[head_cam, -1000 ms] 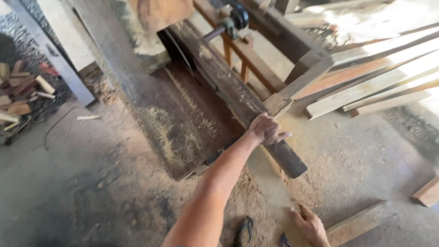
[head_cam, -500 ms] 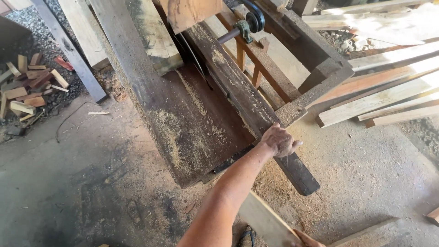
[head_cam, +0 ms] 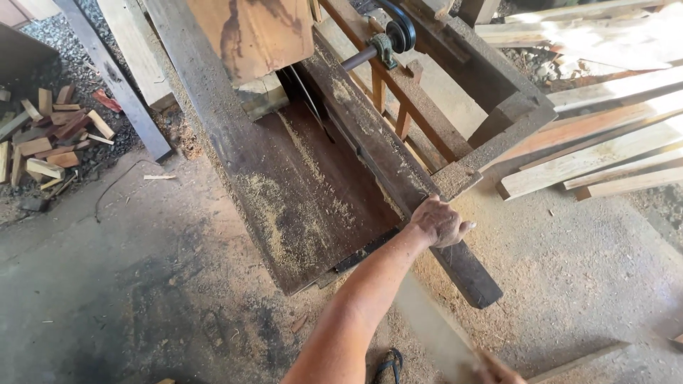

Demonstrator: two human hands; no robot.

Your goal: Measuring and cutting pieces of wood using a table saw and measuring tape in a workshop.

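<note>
My left hand (head_cam: pixel 437 220) is stretched forward, its fingers curled over the near end of a long dark wooden rail (head_cam: pixel 466 270) along the right side of a saw table (head_cam: pixel 306 199). At the bottom edge my right hand (head_cam: pixel 498 371) grips a pale plank (head_cam: pixel 427 327), blurred, which slants up to the left under my left forearm. A thin saw blade (head_cam: pixel 302 92) stands in the table's slot. Beyond it a reddish-brown board (head_cam: pixel 249 35) lies on the table.
A belt pulley on a shaft (head_cam: pixel 395 35) sits in the wooden frame behind the rail. Long planks (head_cam: pixel 605 149) are stacked at the right, and small offcuts (head_cam: pixel 50 135) are piled at the left. Sawdust covers the floor; a sandal (head_cam: pixel 388 366) shows at the bottom.
My right hand has lifted the pale plank off the floor and swung it up towards the table's near end. The left hand has stayed on the rail while the view shifted.
</note>
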